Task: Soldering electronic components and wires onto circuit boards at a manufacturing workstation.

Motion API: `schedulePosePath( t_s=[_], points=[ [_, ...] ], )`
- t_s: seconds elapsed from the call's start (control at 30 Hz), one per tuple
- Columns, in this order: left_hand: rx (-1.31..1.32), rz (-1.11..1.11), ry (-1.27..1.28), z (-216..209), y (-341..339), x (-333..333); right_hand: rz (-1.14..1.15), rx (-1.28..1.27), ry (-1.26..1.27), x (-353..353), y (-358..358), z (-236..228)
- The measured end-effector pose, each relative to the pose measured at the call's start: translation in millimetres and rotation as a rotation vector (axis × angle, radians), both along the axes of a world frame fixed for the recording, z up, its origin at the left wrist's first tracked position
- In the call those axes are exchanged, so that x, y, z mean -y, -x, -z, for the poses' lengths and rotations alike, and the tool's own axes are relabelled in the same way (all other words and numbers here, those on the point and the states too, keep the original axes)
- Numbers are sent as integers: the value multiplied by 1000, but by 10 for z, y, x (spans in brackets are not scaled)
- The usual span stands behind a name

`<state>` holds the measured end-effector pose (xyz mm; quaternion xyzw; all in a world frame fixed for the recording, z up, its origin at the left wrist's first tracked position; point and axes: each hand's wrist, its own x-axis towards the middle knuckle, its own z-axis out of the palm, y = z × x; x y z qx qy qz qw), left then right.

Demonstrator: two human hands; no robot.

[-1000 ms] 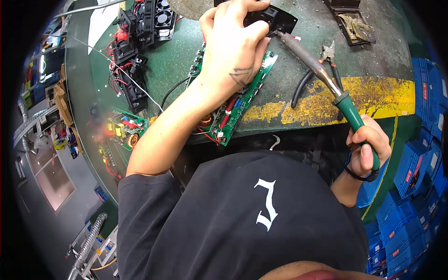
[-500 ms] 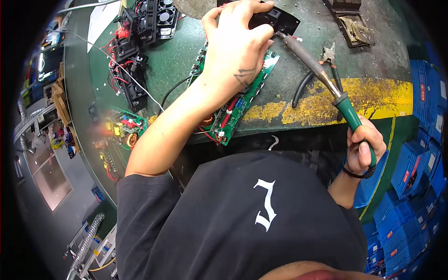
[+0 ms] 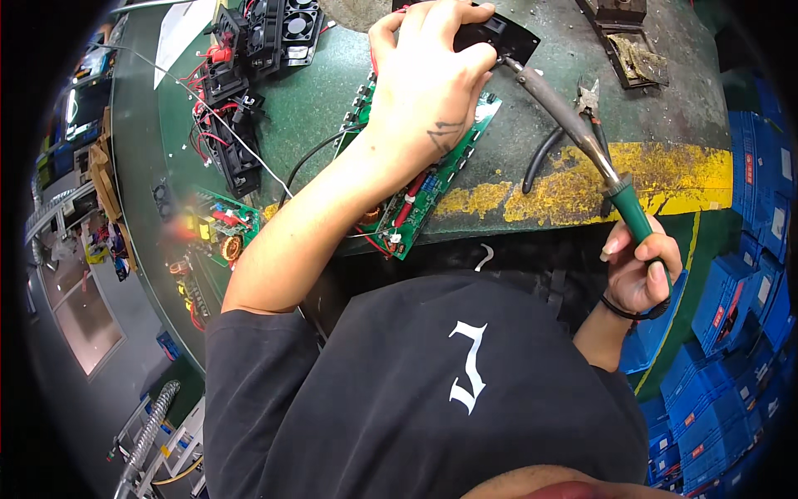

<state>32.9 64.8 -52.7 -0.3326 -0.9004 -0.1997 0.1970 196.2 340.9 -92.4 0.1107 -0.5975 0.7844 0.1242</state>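
My left hand (image 3: 428, 79) is closed on a black panel (image 3: 517, 40) at the top of the bench, its fingertips bent over the near side. What lies under the palm is hidden. In my right hand (image 3: 638, 264) is the green handle of a soldering iron (image 3: 573, 125), held between thumb and fingers. The iron slants up and left, its tip at the panel beside my left thumb; whether it touches is too small to tell. Beneath my left wrist lies a long green circuit board (image 3: 428, 185) with red and blue parts, partly covered by my forearm.
Pliers (image 3: 592, 108) with dark handles lie right of the board, behind the iron. Farther right stands an iron holder (image 3: 636, 60) with a worn pad. Black fan units (image 3: 237, 137) with red wires and another circuit board (image 3: 224, 220) lie left. Blue bins (image 3: 761, 162) stack beyond the bench.
My left hand and the panel have shifted slightly right. The iron's tip has moved a little right with them, and my right fingers have changed their hold on the handle.
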Motion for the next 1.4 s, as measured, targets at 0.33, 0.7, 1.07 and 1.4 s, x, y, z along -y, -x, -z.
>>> schedulePosePath(
  t_s=[0.33,0.7,1.07,1.4],
  points=[
    [5,18,20,-11,24,-6,15,-22,243,-318,-35,56],
    [-622,221,-186,531,419,115,95,-28,289,-262,412,163],
    [-11,-32,-2,85,22,7,117,-24,332,-324,445,252],
    [36,-27,57,26,28,24,96,-11,343,-297,438,259]
  ],
)
